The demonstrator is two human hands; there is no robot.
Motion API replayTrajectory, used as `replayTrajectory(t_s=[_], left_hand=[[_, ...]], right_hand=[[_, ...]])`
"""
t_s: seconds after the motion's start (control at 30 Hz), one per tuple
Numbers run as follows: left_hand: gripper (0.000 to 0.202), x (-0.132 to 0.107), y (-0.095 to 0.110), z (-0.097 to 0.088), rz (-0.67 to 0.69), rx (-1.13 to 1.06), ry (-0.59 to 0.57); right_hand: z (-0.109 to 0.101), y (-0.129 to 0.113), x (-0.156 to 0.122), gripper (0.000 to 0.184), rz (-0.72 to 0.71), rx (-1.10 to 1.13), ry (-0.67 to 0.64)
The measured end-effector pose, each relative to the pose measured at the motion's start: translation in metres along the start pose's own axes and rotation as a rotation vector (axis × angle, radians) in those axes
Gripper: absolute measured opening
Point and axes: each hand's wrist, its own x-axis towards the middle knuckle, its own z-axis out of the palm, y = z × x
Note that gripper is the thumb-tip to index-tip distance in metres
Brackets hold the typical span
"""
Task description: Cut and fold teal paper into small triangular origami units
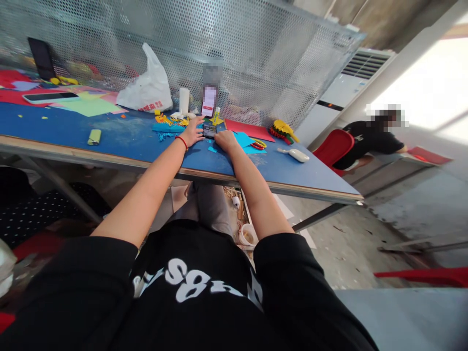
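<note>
Both my arms reach forward onto a blue table (120, 139). My left hand (193, 130), with a red string at the wrist, lies with fingers stretched out beside a small dark object (209, 130) and blue paper scraps (168, 127). My right hand (225, 140) rests knuckles up on the table just right of that object, fingers curled under; what they hold, if anything, is hidden. A phone (209, 101) stands upright just beyond both hands. Light blue paper (244, 141) lies by my right hand.
Scissors (259, 144), a red sheet (250, 130), a yellow-red paper flower (282, 130) and a white glue gun (295, 154) lie to the right. A white plastic bag (146, 90), a green lighter (94, 137) and coloured sheets sit left. Another person (365, 141) sits at far right.
</note>
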Motion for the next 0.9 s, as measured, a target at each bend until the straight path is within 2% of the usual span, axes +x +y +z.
replayTrajectory(t_s=[0.13,0.4,0.53,0.63,0.7,0.8,0.9], left_hand=[[0.063,0.002,-0.001,-0.002,0.017,0.021,-0.008],[0.05,-0.001,0.001,0.003,0.12,0.071,-0.028],[0.036,-0.011,0.003,0.014,0.192,0.12,-0.091],[0.025,-0.019,0.006,0.017,0.234,0.186,-0.064],[0.025,-0.023,0.008,0.017,0.246,0.225,-0.033],[0.028,-0.027,0.01,0.016,0.244,0.275,-0.007],[0.027,-0.028,0.01,0.018,0.228,0.321,0.012]], right_hand=[[-0.002,0.007,-0.002,0.036,0.08,0.052,0.118],[-0.006,0.027,0.004,0.037,0.266,0.328,0.543],[0.006,0.018,0.015,0.048,0.208,0.479,0.637],[0.015,0.006,0.02,0.053,0.122,0.565,0.681],[0.019,0.001,0.02,0.054,0.054,0.613,0.696],[0.02,0.004,0.017,0.054,-0.025,0.67,0.71],[0.019,0.015,0.017,0.058,-0.045,0.707,0.721]])
